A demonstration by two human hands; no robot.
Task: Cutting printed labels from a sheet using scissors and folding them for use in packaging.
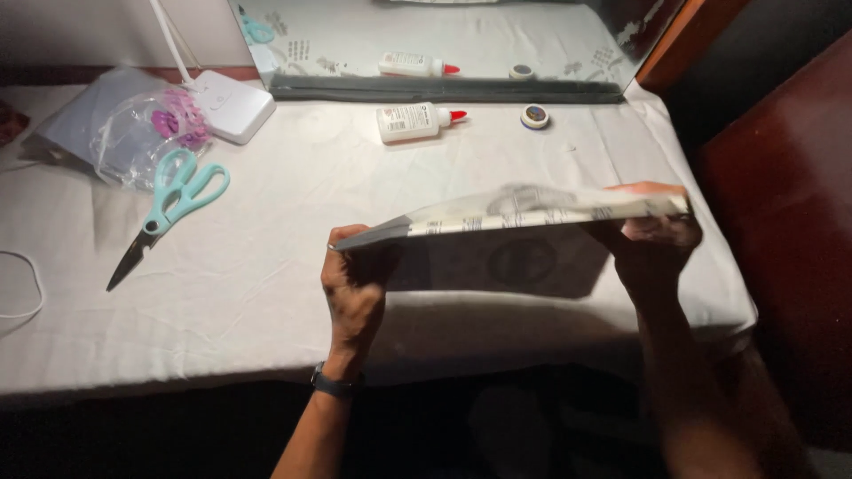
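Canvas panel, flat and pale with a faint printed pattern, is held level above the near middle of the white-clothed table, seen almost edge-on and casting a broad shadow on the cloth beneath.

Far left lies a crumpled clear plastic bag with purple pieces inside, and just right of it a pair of teal-handled scissors, blades pointing toward the near left. A white lamp base stands beyond them.

The left hand, a dark watch on its wrist, has its fingers closed around the panel's left corner. Farther back sit a white glue bottle with a red cap and a small round tin, both before a mirror leaning at the far edge. The right hand grips the panel's right end from below, fingers curled under it and closed on it.

As I judge it, the risk lies on the right: that end of the panel hangs near the table's right edge, beside a dark red chair, so a loosened grip could drop it off the table or knock it against the chair. Tilting it far could sweep the glue or tin. Open cloth lies below and to the near left, short of the scissors.
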